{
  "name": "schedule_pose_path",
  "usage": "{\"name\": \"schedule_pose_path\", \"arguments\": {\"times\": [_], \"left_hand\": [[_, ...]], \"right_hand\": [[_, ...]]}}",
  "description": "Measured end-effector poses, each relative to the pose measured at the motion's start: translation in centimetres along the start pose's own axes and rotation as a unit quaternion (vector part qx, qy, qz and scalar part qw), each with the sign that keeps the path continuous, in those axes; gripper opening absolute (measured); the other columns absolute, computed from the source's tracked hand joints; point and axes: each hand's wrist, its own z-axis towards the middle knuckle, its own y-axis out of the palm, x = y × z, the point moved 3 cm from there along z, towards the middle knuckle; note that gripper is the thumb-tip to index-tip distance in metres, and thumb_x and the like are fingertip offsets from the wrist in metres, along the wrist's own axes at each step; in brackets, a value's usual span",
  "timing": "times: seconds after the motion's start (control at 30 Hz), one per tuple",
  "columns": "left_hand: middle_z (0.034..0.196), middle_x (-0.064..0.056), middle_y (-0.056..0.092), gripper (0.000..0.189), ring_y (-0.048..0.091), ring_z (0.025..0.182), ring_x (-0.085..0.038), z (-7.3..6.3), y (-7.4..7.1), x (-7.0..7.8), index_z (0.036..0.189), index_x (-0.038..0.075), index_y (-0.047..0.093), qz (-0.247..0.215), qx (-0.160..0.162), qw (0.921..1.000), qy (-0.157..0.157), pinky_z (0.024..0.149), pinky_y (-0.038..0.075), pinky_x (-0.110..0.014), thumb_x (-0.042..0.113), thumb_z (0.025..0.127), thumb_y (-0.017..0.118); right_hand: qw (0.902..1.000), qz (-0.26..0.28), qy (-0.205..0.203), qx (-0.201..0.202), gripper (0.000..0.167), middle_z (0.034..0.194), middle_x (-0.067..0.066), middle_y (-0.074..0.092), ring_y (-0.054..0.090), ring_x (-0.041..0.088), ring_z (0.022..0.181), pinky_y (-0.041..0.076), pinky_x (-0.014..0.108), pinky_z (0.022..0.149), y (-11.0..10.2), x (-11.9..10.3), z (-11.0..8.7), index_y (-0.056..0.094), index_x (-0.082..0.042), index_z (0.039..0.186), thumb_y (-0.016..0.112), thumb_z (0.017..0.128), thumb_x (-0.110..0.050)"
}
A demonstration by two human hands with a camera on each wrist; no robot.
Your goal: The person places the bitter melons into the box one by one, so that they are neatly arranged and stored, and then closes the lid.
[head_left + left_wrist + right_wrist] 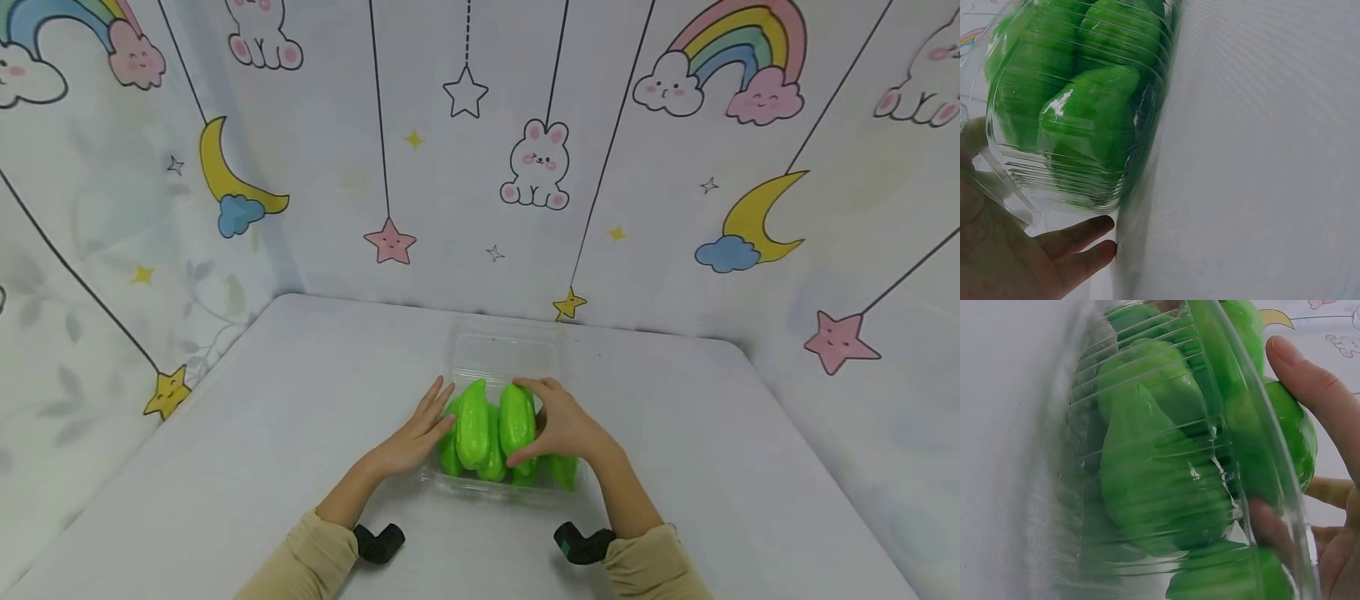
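Several glossy bright green pieces, shaped like tapered, ridged peppers, lie heaped in a clear plastic box. The right hand grips one green pepper-shaped piece at the top of the heap, thumb at its near end and fingers at its far end. In the right wrist view, that hand's thumb lies along a green piece above the box rim. Fingers extended, the left hand rests against the box's left side, beside another green piece. The left wrist view shows green pieces through the ribbed wall.
The box's clear lid lies folded back behind it on the white table. A cartoon-printed backdrop rises behind the table and at both sides. Black devices sit by both wrists, at the beige sleeves.
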Motion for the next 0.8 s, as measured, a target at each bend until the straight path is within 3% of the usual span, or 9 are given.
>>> {"name": "schedule_pose_path", "arguments": {"times": [0.4, 0.8], "left_hand": [[0.152, -0.009, -0.01, 0.057, -0.004, 0.138, -0.028, 0.67, 0.06, 0.28, 0.148, 0.011, 0.007, 0.017, -0.009, 0.9998, 0.007, 0.105, 0.014, -0.056, 0.035, 0.101, 0.029], [0.152, -0.009, -0.01, 0.057, -0.004, 0.138, -0.03, 0.32, -0.11, 0.09, 0.148, 0.01, 0.007, 0.011, -0.006, 0.9999, -0.002, 0.105, 0.014, -0.056, 0.034, 0.101, 0.029]], "right_hand": [[0.9998, -0.014, 0.014, 0.001, 0.11, 0.121, 0.012, 0.042, 0.051, 0.013, 0.077, 0.046, 0.027, 0.066, 0.0, 0.23, 0.13, 0.036, -0.012, 0.141, 0.086, 0.05, -0.048], [0.9997, -0.017, 0.018, -0.001, 0.111, 0.124, 0.014, 0.041, 0.052, 0.016, 0.078, 0.047, 0.028, 0.067, 0.53, 0.06, 0.51, 0.034, -0.015, 0.142, 0.084, 0.051, -0.052]]}}
